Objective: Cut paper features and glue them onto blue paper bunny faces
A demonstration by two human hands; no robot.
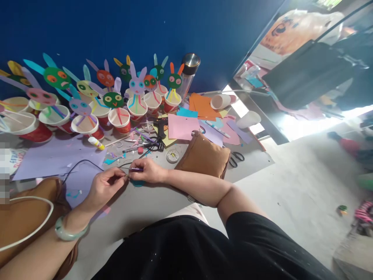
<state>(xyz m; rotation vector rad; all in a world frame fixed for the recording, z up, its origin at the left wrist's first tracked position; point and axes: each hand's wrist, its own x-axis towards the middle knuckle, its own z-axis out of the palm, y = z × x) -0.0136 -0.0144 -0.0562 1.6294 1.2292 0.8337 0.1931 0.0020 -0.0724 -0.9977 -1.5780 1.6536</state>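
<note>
My left hand (106, 188), with a pale bangle on its wrist, is closed in a pinch at the table's front. What its fingertips hold is too small to make out. Close beside it, my right hand (150, 171) is closed around a slim dark purple pen-like stick (136, 169). The fingertips of both hands nearly meet. Beneath the right hand lies a teal paper piece (137, 183), partly covered by the fingers. A thin black cord (83, 161) runs behind the left hand.
Paper cups with rabbit figures (119, 118) line the blue wall. Scissors (155, 145), a glue gun (161, 126), a glue stick (96, 143) and paper scraps lie behind my hands. A brown cushion (204, 155) sits under my right forearm; a flask (189, 74) stands at the back.
</note>
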